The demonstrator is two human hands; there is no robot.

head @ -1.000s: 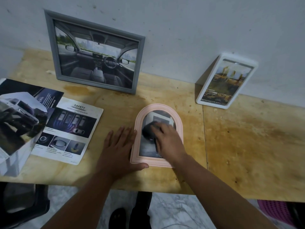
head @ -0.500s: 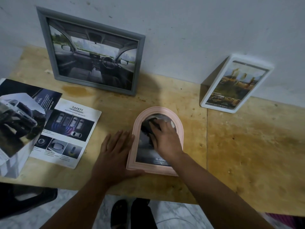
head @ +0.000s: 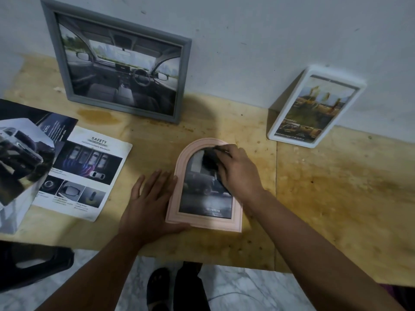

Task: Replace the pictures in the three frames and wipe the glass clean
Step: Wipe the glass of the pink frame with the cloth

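A pink arched frame lies flat on the wooden table, with a car picture under its glass. My right hand presses a dark cloth onto the upper part of the glass. My left hand lies flat on the table against the frame's left edge, thumb along its bottom corner. A grey frame with a car-interior picture leans on the wall at the back left. At the back right, a white frame with a yellowish picture leans on the wall too.
A "SAFETY" brochure page lies left of my hand, next to a curled car picture on a white box at the table's left edge. A dark chair and my feet are below the front edge.
My right hand has slid the cloth from the middle of the glass up toward the arch's top. My left hand stays beside the frame. The view has shifted a little.
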